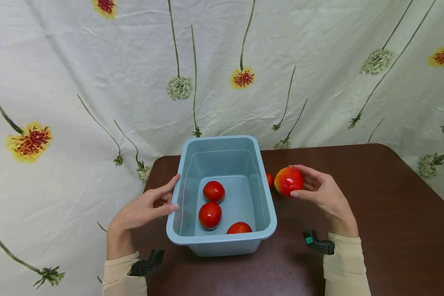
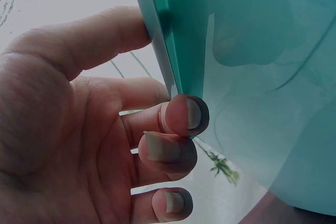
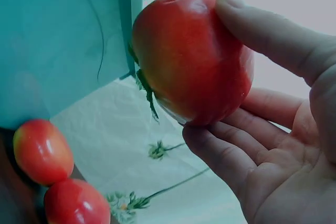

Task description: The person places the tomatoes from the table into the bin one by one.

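In the head view, a light blue plastic bin [image 1: 222, 240] stands on the table with three red tomatoes inside, one tomato [image 1: 210, 215] near its middle. My left hand [image 1: 144, 209] holds the bin's left rim, thumb and index finger against it. The left wrist view shows the other fingers [image 2: 163, 148] curled close beside the bin's wall. To the right of the bin, my right hand [image 1: 323, 191] grips a red tomato [image 1: 288, 181] with a yellowish patch, between thumb and fingers. Green leaves of its stem end show in the right wrist view.
Two more tomatoes, one tomato [image 3: 43, 151] touching the other tomato [image 3: 77, 203], lie outside the bin by its right wall. The dark brown table [image 1: 377, 197] reaches a white flowered cloth [image 1: 318, 82] hanging behind and at the left.
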The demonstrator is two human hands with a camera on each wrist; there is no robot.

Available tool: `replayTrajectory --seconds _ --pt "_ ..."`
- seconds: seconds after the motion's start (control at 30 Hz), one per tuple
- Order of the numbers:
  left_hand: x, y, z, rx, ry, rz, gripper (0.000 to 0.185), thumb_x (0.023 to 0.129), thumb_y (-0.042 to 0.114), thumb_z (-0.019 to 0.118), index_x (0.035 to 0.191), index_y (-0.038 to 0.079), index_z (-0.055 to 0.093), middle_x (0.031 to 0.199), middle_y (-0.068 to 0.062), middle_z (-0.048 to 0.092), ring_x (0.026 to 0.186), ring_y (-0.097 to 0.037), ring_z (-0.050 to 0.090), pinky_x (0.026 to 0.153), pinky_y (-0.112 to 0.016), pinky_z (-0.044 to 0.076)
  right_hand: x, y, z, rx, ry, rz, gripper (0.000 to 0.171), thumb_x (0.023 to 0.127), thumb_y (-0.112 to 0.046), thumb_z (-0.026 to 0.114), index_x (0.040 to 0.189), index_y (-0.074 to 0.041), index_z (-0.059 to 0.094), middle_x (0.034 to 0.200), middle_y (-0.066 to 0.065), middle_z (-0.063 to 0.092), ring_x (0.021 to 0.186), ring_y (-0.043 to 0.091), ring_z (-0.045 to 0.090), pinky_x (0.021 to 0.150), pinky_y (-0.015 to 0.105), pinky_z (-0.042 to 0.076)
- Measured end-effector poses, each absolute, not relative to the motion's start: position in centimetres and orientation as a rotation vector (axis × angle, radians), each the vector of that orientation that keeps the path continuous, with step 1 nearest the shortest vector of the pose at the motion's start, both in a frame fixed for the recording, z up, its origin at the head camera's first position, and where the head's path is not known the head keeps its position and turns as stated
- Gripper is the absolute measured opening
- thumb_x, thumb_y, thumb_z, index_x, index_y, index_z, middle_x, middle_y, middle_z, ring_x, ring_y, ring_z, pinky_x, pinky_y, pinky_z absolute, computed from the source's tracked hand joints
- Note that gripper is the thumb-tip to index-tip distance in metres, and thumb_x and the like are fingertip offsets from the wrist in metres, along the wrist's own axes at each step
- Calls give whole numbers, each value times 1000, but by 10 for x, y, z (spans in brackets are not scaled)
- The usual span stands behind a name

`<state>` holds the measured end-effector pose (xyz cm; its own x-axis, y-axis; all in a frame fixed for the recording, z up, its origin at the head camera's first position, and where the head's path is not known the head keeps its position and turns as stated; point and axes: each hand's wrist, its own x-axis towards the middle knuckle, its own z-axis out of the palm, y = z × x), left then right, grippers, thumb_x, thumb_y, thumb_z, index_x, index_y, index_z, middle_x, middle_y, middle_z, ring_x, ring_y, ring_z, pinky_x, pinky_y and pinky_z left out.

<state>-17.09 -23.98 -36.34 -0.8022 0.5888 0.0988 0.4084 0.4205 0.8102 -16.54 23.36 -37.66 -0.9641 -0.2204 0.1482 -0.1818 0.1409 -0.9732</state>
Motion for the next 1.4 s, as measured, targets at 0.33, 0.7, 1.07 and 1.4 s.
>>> replayTrajectory --seconds 0.33,0.7,1.07,1.4 --pt "-170 -239 -363 878 2480 1317 76 93 14 62 156 15 21 76 -2 55 71 -12 55 64 -29 46 -155 225 -361 -522 2431 -1997 63 84 -2 72 142 -4 46 131 -6 57 111 6 62 84 22 53" --pt "-169 -240 -362 871 2475 1310 76 93 14 62 156 13 20 79 -3 58 71 -13 56 62 -29 45 -151 206 -354 -603 2379 -2000 64 84 -2 73 142 -6 47 133 -1 57 112 12 62 85 25 54" --pt "-170 -239 -362 882 2483 1311 76 93 14 62 156 15 20 76 -2 56 70 -13 55 63 -29 46 -151 195 -355 -766 2324 -2031 66 81 3 73 142 -5 47 135 1 57 115 15 62 88 27 54" --pt "-170 -239 -362 880 2487 1301 76 93 14 62 156 13 20 77 -2 57 71 -12 55 63 -29 46 -150 178 -355 -837 2268 -1989 66 81 1 74 141 -7 49 130 5 60 110 19 65 85 33 56"
